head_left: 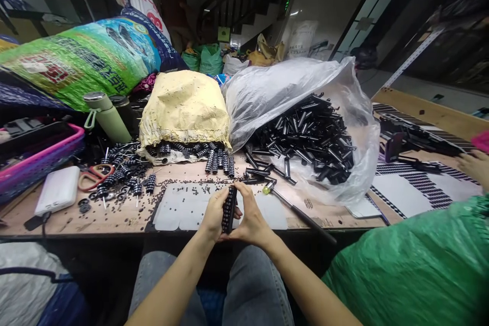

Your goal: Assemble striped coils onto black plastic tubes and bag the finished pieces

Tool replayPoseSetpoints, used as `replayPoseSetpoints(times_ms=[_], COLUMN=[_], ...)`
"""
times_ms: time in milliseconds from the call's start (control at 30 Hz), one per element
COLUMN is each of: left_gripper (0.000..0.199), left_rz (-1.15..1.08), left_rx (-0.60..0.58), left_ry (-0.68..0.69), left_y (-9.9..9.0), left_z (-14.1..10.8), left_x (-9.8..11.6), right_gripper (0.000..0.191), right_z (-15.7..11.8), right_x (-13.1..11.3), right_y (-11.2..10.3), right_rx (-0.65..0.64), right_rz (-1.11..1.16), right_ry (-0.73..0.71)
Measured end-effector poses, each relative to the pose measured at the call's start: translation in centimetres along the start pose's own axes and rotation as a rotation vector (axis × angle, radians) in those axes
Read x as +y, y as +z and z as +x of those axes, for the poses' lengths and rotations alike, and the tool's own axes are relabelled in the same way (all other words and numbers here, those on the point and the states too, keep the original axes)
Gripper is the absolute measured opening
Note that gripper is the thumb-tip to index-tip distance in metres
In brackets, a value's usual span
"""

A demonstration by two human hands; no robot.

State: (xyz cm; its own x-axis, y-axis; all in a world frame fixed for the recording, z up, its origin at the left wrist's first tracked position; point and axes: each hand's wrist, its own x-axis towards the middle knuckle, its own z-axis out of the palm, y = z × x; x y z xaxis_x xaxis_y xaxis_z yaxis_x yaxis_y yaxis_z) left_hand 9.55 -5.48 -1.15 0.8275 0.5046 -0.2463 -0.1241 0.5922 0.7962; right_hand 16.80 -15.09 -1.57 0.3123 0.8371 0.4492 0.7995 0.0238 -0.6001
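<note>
A black rod-shaped part with rows of small white marks (229, 210) is held upright between both hands, over the front edge of a pale mat (179, 209). My left hand (214, 214) is closed on its left side. My right hand (250, 216) grips the same part at its top and bottom, thumb and fingers curved round it. Small black rings lie scattered on the mat. Behind it, black ribbed pieces (219, 159) spill from a yellow sack (187, 107). Black tubes (305, 132) fill a clear plastic bag (263, 97) at the right.
A black-handled tool (305, 219) lies right of the mat. Scissors (95, 177), a white power bank (57, 190), a green bottle (109, 117) and a pink basket (42, 150) stand left. A green sack (416, 260) fills the lower right. Another person's hand (476, 165) shows at far right.
</note>
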Motion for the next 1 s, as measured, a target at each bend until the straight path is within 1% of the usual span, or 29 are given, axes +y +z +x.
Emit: replayPoseSetpoints(times_ms=[67, 200, 267, 367, 433, 467, 500, 567, 633, 667, 700, 733, 800, 833, 867, 900, 933, 967, 1000], left_gripper=[0.037, 0.034, 0.032, 0.028, 0.028, 0.029, 0.031, 0.034, 0.042, 0.045, 0.045, 0.043, 0.041, 0.042, 0.043, 0.044, 0.045, 0.045, 0.046], left_rz=[0.033, 0.066, 0.071, 0.078, 0.127, 0.193, 0.3, 0.622, 0.993, 1.155, 1.288, 1.396, 1.567, 1.639, 1.706, 1.766, 1.817, 1.855, 1.88], left_rx=[-0.013, 0.006, 0.02, 0.004, -0.014, -0.017, -0.02, -0.02, -0.017, -0.024, -0.04, -0.073, -0.161, -0.195, -0.216, -0.221, -0.217, -0.208, -0.202], left_ry=[-0.009, -0.079, -0.136, -0.213, -0.224, -0.185, -0.105, 0.158, 0.423, 0.51, 0.567, 0.606, 0.684, 0.729, 0.772, 0.806, 0.829, 0.843, 0.852], left_y=[0.2, 0.2, 0.1, 0.0, -0.2, -0.3, -0.5, -0.9, -1.3, -1.6, -1.9, -2.3, -3.1, -3.6, -4.0, -4.3, -4.5, -4.7, -4.7], left_z=[0.0, -0.1, -0.1, 0.2, 0.4, 0.5, 0.5, 0.6, 0.7, 0.7, 0.8, 1.0, 1.3, 1.4, 1.5, 1.5, 1.5, 1.5, 1.5], left_x=[-0.1, -0.4, -0.4, -0.6, -0.9, -1.2, -1.6, -2.7, -3.9, -4.4, -4.7, -4.9, -4.7, -4.4, -4.1, -3.7, -3.4, -3.2, -3.0], right_gripper=[0.115, 0.112, 0.108, 0.101, 0.099, 0.098, 0.098, 0.093, 0.082, 0.079, 0.076, 0.075, 0.068, 0.055, 0.039, 0.026, 0.02, 0.02, 0.023], right_z=[-0.1, -0.4, -0.7, -1.1, -1.3, -1.4, -1.6, -1.9, -2.3, -2.6, -3.0, -3.5, -4.8, -5.5, -6.1, -6.6, -7.1, -7.3, -7.5], right_x=[-0.1, -0.4, -0.5, -0.2, 0.2, 0.5, 0.8, 1.6, 2.4, 3.0, 3.6, 4.2, 5.8, 6.5, 7.2, 7.6, 7.7, 7.5, 6.9], right_y=[0.1, -0.5, -0.8, -0.7, -0.3, 0.1, 0.5, 1.6, 2.3, 2.4, 2.0, 1.3, -1.1, -2.7, -4.3, -5.8, -7.0, -7.8, -8.2], right_rx=[-0.014, -0.143, -0.141, -0.106, -0.09, -0.08, -0.063, -0.009, 0.041, 0.046, 0.042, 0.038, 0.059, 0.09, 0.115, 0.097, 0.065, 0.018, -0.031], right_rz=[0.004, 0.042, 0.069, 0.108, 0.118, 0.113, 0.1, 0.044, -0.039, -0.084, -0.137, -0.208, -0.421, -0.563, -0.698, -0.788, -0.831, -0.814, -0.743], right_ry=[0.031, 0.099, 0.137, 0.202, 0.239, 0.255, 0.266, 0.269, 0.254, 0.244, 0.242, 0.258, 0.361, 0.451, 0.553, 0.624, 0.682, 0.718, 0.73])
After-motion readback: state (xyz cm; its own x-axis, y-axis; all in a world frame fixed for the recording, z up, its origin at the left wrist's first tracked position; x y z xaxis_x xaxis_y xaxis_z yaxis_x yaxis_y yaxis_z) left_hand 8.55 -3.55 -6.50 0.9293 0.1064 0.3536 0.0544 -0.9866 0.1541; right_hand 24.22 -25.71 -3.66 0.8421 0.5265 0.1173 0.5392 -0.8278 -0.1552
